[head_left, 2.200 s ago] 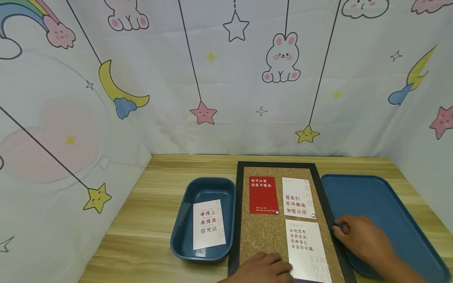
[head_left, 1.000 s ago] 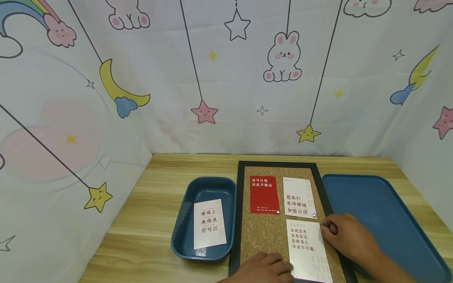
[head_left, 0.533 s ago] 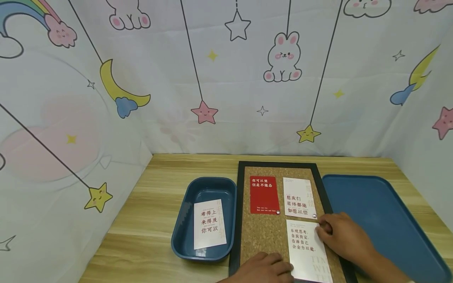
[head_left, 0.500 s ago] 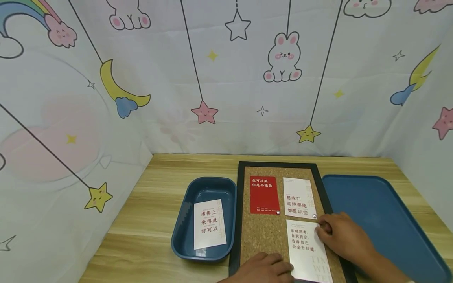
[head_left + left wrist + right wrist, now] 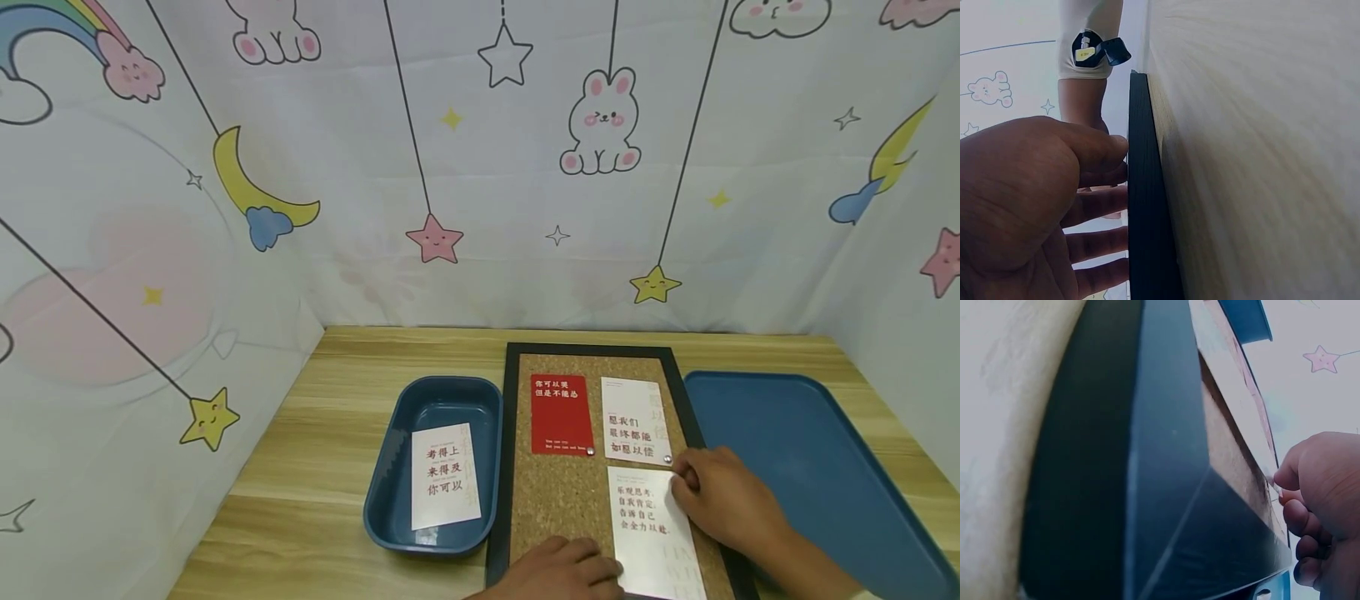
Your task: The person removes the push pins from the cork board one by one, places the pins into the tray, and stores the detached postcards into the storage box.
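Firstly, the black-framed rectangular cork board (image 5: 558, 496) lies on the light wood-grain desk (image 5: 315, 467), close between the deep blue bin with rounded corners (image 5: 393, 467) and the flat blue tray (image 5: 802, 450). A strip of desk shows behind all three, and cork surface shows left of the lower white card (image 5: 648, 529). That card lies at the board's lower right, its top edge just below the upper white card (image 5: 630, 412); the glossy red card (image 5: 561, 417) is at the upper left. Another white card with red print (image 5: 445, 477) lies in the bin.

Grip, right hand (image 5: 723, 496): closed to a pinch at the lower white card's upper right corner, on a small pale item (image 5: 1278, 490) too small to identify. Grip, left hand (image 5: 561, 571): relaxed, fingers extended over the board's lower end, fingertips at that card's left edge, holding nothing.

Compared with about two seconds earlier, the right hand has moved from the frame's right border to the corner; the left hand and the cards keep their places.
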A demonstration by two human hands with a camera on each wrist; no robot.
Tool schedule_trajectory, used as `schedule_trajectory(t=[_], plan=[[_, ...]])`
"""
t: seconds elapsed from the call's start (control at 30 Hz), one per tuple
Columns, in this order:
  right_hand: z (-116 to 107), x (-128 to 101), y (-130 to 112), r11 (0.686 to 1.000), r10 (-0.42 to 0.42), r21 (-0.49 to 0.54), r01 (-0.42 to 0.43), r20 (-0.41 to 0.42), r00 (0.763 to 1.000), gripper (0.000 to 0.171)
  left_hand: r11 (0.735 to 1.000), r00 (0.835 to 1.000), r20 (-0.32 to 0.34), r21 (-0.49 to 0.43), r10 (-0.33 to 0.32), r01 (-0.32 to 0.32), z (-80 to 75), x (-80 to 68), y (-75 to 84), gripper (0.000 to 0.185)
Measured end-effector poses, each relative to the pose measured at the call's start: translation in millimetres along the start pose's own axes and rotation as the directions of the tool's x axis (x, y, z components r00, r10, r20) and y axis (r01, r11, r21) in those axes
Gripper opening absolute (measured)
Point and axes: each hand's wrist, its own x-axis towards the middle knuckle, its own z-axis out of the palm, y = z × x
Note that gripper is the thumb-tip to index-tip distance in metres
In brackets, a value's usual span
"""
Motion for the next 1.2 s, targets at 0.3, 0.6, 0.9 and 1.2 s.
schedule_trajectory(t=[0.3,0.6,0.9,1.2], plan=[[-4,-2,-1,0.987,0.035,0.156,-0.042,0.046,0.998,0.015,1.0,1.0,0.011,0.009,0.0,0.0,0.2,0.6,0.0,0.044],[-13,-1,-1,0.918,0.147,0.351,-0.184,0.13,0.981,0.026,1.0,1.0,0.024,-0.011,-0.002,0.002,-0.5,0.7,-0.3,0.046],[-18,-2,2,0.77,0.215,0.547,-0.327,0.259,0.941,0.039,1.0,1.0,0.011,-0.027,0.004,-0.004,-0.2,-0.2,-1.0,0.047],[-18,-4,9,0.688,0.197,0.625,-0.369,0.329,0.924,0.044,0.999,1.0,0.022,-0.038,0.016,-0.015,-1.4,-1.2,-2.8,0.049]])
